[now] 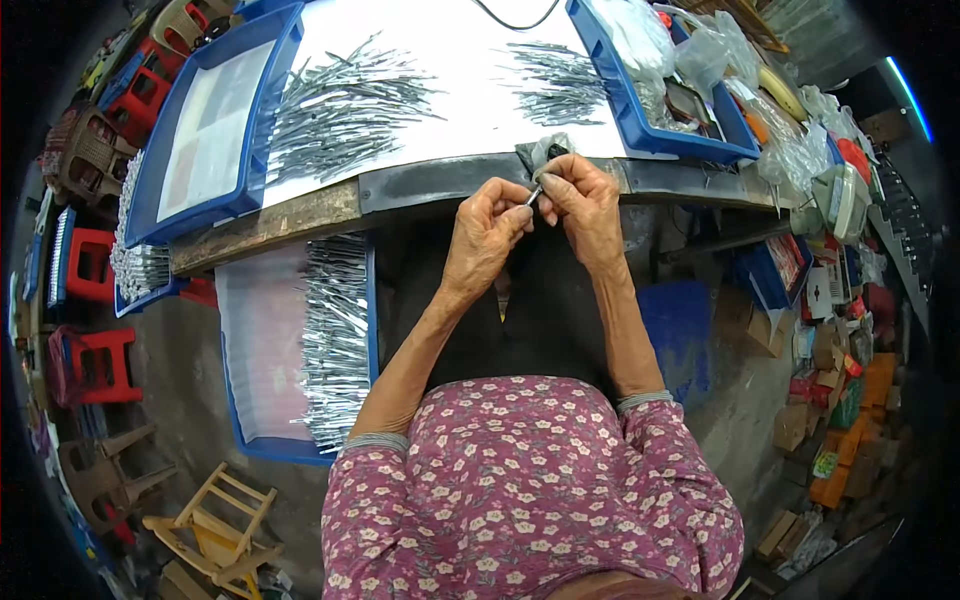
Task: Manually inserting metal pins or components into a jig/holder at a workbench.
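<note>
Just over the front edge of the table, my hands meet at a short, thin metal rod [535,196]. The fingers of my left hand [482,240] pinch its lower end. My right hand [588,205] is closed on the other end, its fingertips covering most of it. Right behind my fingers, a small grey-green clump [548,148] that may be cloth lies at the table edge. Farther back on the white tabletop spreads a large heap of thin silvery metal strips [345,110]. A smaller heap of similar strips [560,85] lies to its right.
A blue tray [262,110] stands on the table's left; another blue tray [612,75] with plastic bags is at right. Below the tabletop at left, a blue-rimmed bin [228,390] holds more strips. Red stools [105,365], a wooden chair [225,530] and cardboard boxes [795,425] surround me.
</note>
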